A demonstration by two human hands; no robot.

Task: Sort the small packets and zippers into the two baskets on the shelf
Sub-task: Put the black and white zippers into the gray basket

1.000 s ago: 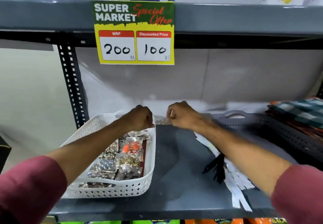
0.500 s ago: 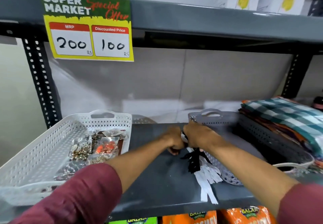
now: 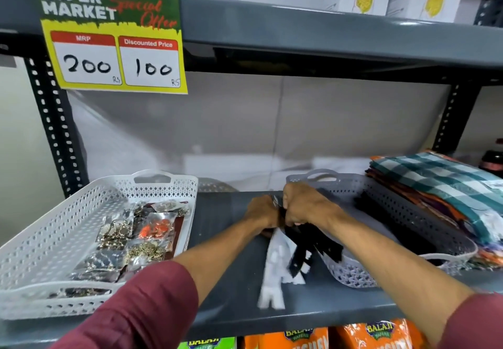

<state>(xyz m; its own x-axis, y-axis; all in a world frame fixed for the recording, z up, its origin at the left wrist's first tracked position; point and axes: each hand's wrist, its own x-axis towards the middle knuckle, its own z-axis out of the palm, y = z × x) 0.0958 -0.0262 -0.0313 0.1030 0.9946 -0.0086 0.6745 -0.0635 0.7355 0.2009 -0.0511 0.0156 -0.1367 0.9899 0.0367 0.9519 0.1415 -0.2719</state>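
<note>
A white perforated basket [image 3: 54,229] on the shelf's left holds several small clear packets [image 3: 138,237] of metal and orange trinkets. A grey perforated basket [image 3: 386,212] stands to the right. Between them, a bunch of black and white zippers [image 3: 283,261] hangs down toward the shelf front, its black part draped over the grey basket's near-left corner. My left hand [image 3: 261,212] and my right hand [image 3: 302,204] are fisted side by side on the top end of that bunch, knuckles touching.
The grey metal shelf [image 3: 223,294] has an upper shelf close overhead with a yellow price sign [image 3: 114,41]. Folded checked cloths [image 3: 446,185] are stacked at the right, against the grey basket. Snack bags [image 3: 299,337] sit on the level below.
Both hands left the back of the white basket and came together over the zippers between the baskets. The bunch now hangs bundled in both fists, slightly lifted. The view swung right.
</note>
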